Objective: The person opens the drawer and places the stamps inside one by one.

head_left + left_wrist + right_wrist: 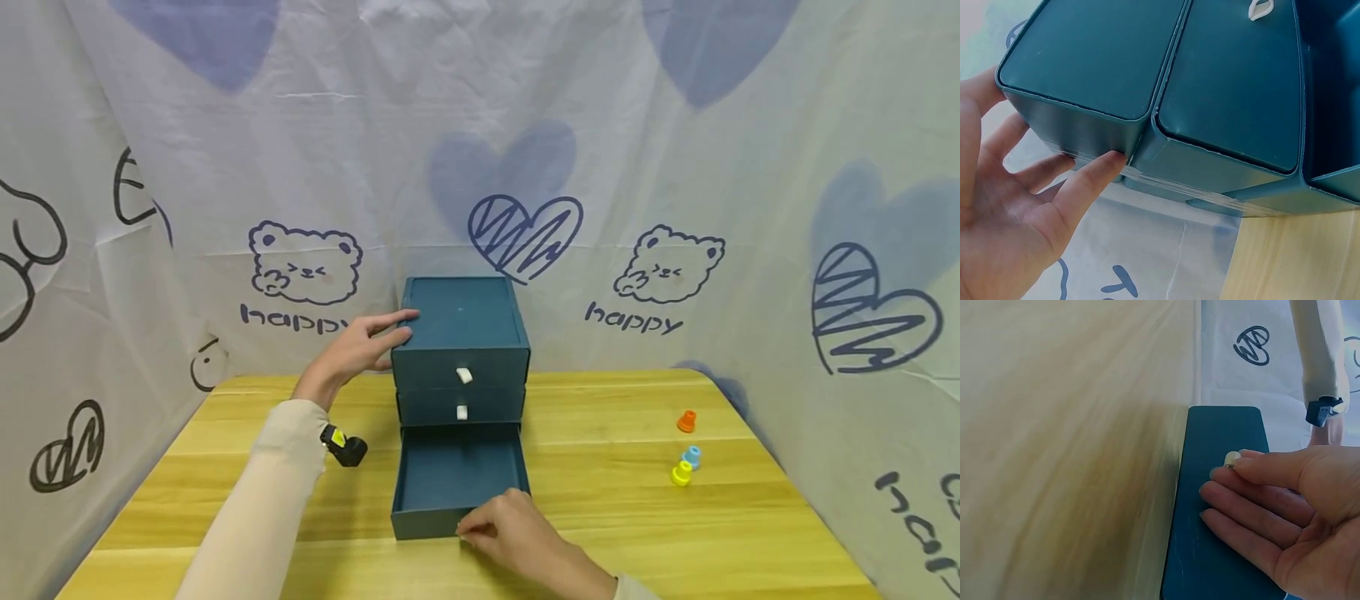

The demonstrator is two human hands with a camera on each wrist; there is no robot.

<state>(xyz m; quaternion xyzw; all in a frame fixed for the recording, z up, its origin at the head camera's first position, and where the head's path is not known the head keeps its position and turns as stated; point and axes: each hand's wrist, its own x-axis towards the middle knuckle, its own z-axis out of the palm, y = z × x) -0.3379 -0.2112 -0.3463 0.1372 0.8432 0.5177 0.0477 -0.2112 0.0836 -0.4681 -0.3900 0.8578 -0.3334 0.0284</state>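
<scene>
A dark teal drawer cabinet (465, 312) stands on the table, three drawers high. Its bottom drawer (461, 471) is pulled out and holds nothing that I can see. My left hand (363, 346) rests on the cabinet's upper left side, fingers fairly straight and spread; the left wrist view shows fingertips (1113, 159) touching the side wall. With thumb and forefinger, my right hand (517, 533) pinches the small white drawer pull (1230, 459) on the bottom drawer's front. The upper two drawers are closed, each with a white pull (464, 376) at its front.
On the table's right side stand three small stepped pieces: an orange one (686, 421), a blue one (692, 457) and a yellow one (681, 474). A printed white cloth (420, 108) hangs behind and beside the wooden table (600, 492).
</scene>
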